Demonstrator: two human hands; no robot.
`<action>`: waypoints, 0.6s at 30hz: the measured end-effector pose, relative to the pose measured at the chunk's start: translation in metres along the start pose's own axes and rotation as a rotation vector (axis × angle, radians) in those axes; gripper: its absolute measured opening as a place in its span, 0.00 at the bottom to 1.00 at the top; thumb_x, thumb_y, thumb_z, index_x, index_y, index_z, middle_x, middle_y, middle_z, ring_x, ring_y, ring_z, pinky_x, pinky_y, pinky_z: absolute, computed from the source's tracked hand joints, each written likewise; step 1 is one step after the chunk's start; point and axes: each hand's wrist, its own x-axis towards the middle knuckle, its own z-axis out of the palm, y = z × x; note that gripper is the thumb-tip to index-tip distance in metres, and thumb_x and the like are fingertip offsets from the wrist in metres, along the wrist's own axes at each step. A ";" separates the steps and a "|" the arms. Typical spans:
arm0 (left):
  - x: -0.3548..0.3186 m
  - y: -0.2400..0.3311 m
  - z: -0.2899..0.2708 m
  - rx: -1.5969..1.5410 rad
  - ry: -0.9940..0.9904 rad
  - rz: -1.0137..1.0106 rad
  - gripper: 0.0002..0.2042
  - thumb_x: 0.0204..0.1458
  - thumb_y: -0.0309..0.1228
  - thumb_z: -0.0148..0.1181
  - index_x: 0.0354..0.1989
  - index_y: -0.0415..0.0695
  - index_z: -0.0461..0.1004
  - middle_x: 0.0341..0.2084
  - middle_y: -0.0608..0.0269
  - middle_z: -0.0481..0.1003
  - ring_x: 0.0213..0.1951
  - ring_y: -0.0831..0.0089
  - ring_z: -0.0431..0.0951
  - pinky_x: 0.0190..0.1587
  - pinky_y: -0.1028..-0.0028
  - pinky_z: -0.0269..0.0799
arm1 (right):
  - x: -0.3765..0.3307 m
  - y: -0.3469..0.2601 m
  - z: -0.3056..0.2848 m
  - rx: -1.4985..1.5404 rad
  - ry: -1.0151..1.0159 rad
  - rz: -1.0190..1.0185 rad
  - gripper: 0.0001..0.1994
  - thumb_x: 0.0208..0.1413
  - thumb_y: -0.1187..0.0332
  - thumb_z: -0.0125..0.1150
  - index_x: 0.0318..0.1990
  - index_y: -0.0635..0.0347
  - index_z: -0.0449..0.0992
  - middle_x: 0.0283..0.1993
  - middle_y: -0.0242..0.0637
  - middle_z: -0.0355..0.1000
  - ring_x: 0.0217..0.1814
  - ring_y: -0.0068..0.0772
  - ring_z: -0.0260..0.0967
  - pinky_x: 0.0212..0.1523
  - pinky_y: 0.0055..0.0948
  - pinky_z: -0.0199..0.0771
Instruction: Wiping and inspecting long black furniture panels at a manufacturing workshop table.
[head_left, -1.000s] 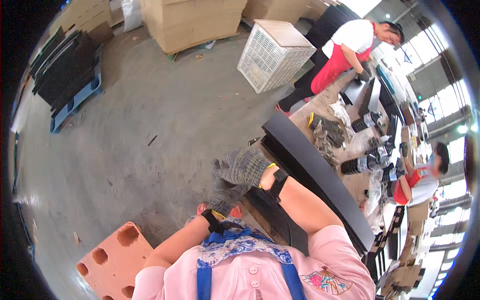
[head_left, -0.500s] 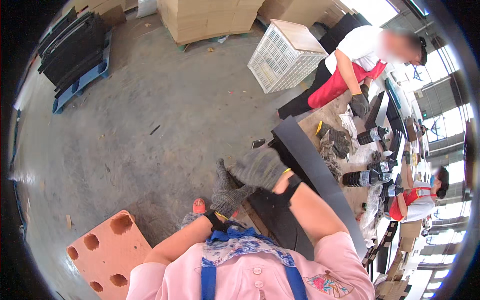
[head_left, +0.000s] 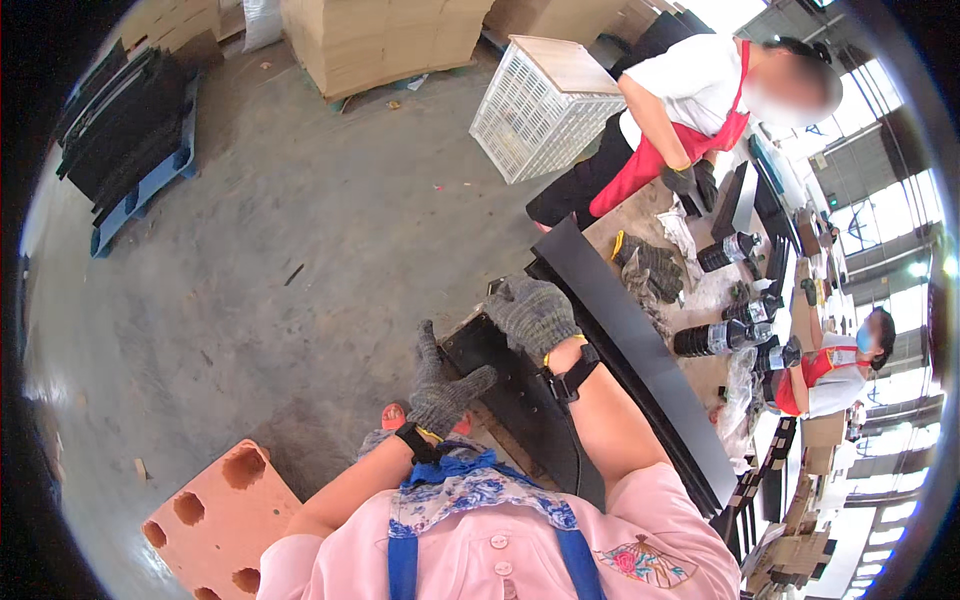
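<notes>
Both my hands wear grey knitted gloves with yellow cuffs. My left hand (head_left: 440,388) is open, fingers stretched away from me and thumb out to the right, beside the left edge of a black panel (head_left: 520,400). Over that panel's far end, my right hand (head_left: 535,315) has its fingers curled down; whatever they grip is hidden. Small holes or marks dot the panel. To its right lies a stack of long black boards (head_left: 625,340), close to my right wrist.
Black bottles (head_left: 710,340), loose gloves (head_left: 650,268) and clear plastic (head_left: 738,400) lie on the table at right. Two co-workers in red aprons (head_left: 655,160) work there. An orange block with holes (head_left: 220,520) stands at left, a white crate (head_left: 540,110) beyond.
My right hand has swung back off the left one, uncovering more of the black panel. My left hand's fingers now show apart from the right hand. The whole view has shifted slightly.
</notes>
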 end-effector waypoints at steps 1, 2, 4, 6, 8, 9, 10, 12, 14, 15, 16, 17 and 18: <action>-0.001 0.001 -0.001 0.101 0.019 0.034 0.56 0.50 0.19 0.68 0.74 0.44 0.23 0.60 0.48 0.68 0.57 0.60 0.72 0.60 0.62 0.71 | 0.000 0.012 0.005 -0.164 0.107 -0.190 0.18 0.55 0.52 0.58 0.35 0.59 0.79 0.33 0.47 0.79 0.36 0.50 0.78 0.37 0.46 0.78; -0.002 0.003 -0.003 0.202 0.037 0.067 0.56 0.51 0.17 0.67 0.74 0.45 0.22 0.60 0.49 0.68 0.57 0.60 0.73 0.59 0.62 0.72 | 0.000 0.022 0.011 -0.329 0.214 -0.379 0.18 0.55 0.51 0.58 0.34 0.60 0.79 0.33 0.47 0.79 0.36 0.49 0.78 0.37 0.45 0.77; -0.004 0.006 0.000 0.051 0.057 0.037 0.58 0.46 0.24 0.73 0.74 0.41 0.27 0.62 0.45 0.64 0.59 0.58 0.70 0.61 0.63 0.69 | 0.000 0.005 -0.008 -0.095 0.038 -0.158 0.18 0.55 0.51 0.58 0.33 0.60 0.80 0.33 0.47 0.79 0.37 0.47 0.78 0.38 0.44 0.77; -0.006 0.012 0.011 -0.104 0.040 -0.001 0.61 0.41 0.31 0.79 0.74 0.36 0.31 0.64 0.42 0.60 0.62 0.56 0.67 0.63 0.64 0.67 | 0.003 0.038 0.016 0.164 -0.064 -0.028 0.18 0.54 0.52 0.58 0.30 0.59 0.81 0.31 0.47 0.79 0.37 0.44 0.79 0.38 0.41 0.77; -0.007 0.022 0.014 -0.176 0.044 -0.036 0.59 0.43 0.23 0.75 0.74 0.41 0.29 0.61 0.45 0.64 0.59 0.59 0.70 0.58 0.66 0.72 | 0.002 0.035 0.012 0.092 -0.053 -0.061 0.17 0.53 0.53 0.58 0.30 0.59 0.81 0.31 0.48 0.79 0.36 0.45 0.79 0.38 0.41 0.77; -0.008 0.030 0.016 -0.169 0.024 -0.046 0.59 0.43 0.23 0.75 0.74 0.41 0.29 0.61 0.45 0.64 0.59 0.59 0.70 0.58 0.66 0.72 | -0.002 0.030 0.006 0.017 -0.049 -0.105 0.17 0.53 0.54 0.58 0.31 0.59 0.81 0.31 0.48 0.79 0.36 0.45 0.79 0.37 0.41 0.77; -0.009 0.040 0.015 -0.174 0.028 -0.064 0.58 0.44 0.22 0.74 0.75 0.42 0.29 0.60 0.45 0.64 0.58 0.60 0.71 0.58 0.66 0.72 | -0.009 0.016 -0.009 0.243 -0.134 0.150 0.13 0.53 0.57 0.58 0.30 0.57 0.81 0.33 0.48 0.79 0.37 0.46 0.78 0.36 0.41 0.78; -0.010 0.045 0.012 -0.170 -0.003 -0.095 0.58 0.45 0.20 0.72 0.75 0.43 0.28 0.60 0.46 0.65 0.57 0.61 0.71 0.57 0.67 0.73 | -0.033 0.033 -0.006 -0.054 -0.041 -0.133 0.11 0.53 0.59 0.59 0.30 0.55 0.80 0.33 0.46 0.78 0.37 0.46 0.78 0.35 0.41 0.78; -0.008 0.043 0.004 0.002 0.057 -0.084 0.56 0.46 0.18 0.70 0.75 0.43 0.28 0.60 0.45 0.65 0.57 0.61 0.71 0.57 0.67 0.73 | -0.072 0.053 0.006 -0.321 0.132 -0.449 0.05 0.50 0.63 0.60 0.28 0.50 0.79 0.31 0.42 0.75 0.34 0.47 0.76 0.32 0.41 0.77; -0.006 0.042 0.004 0.009 0.026 -0.092 0.56 0.46 0.18 0.70 0.75 0.43 0.28 0.60 0.45 0.65 0.57 0.61 0.71 0.57 0.67 0.73 | -0.099 0.061 0.006 -0.280 0.083 -0.326 0.05 0.50 0.62 0.60 0.30 0.49 0.79 0.31 0.41 0.74 0.33 0.45 0.75 0.31 0.40 0.76; -0.008 0.042 0.005 -0.021 0.037 -0.080 0.56 0.47 0.17 0.69 0.75 0.43 0.28 0.60 0.45 0.65 0.57 0.61 0.71 0.57 0.67 0.73 | -0.130 0.078 0.008 -0.259 0.101 -0.302 0.07 0.51 0.60 0.60 0.30 0.50 0.79 0.32 0.42 0.75 0.34 0.46 0.76 0.32 0.41 0.76; -0.009 0.043 0.006 -0.050 0.050 -0.067 0.55 0.47 0.17 0.69 0.75 0.44 0.28 0.60 0.46 0.65 0.57 0.61 0.72 0.56 0.67 0.73 | -0.158 0.093 0.011 -0.239 0.122 -0.280 0.09 0.52 0.57 0.61 0.31 0.51 0.80 0.33 0.42 0.76 0.36 0.47 0.76 0.34 0.42 0.77; -0.008 0.043 0.003 -0.018 0.042 -0.108 0.57 0.45 0.22 0.73 0.75 0.43 0.30 0.63 0.44 0.62 0.62 0.57 0.66 0.63 0.64 0.66 | -0.181 0.100 0.009 -0.110 0.028 -0.003 0.12 0.52 0.54 0.61 0.32 0.52 0.80 0.35 0.43 0.77 0.38 0.49 0.76 0.36 0.43 0.77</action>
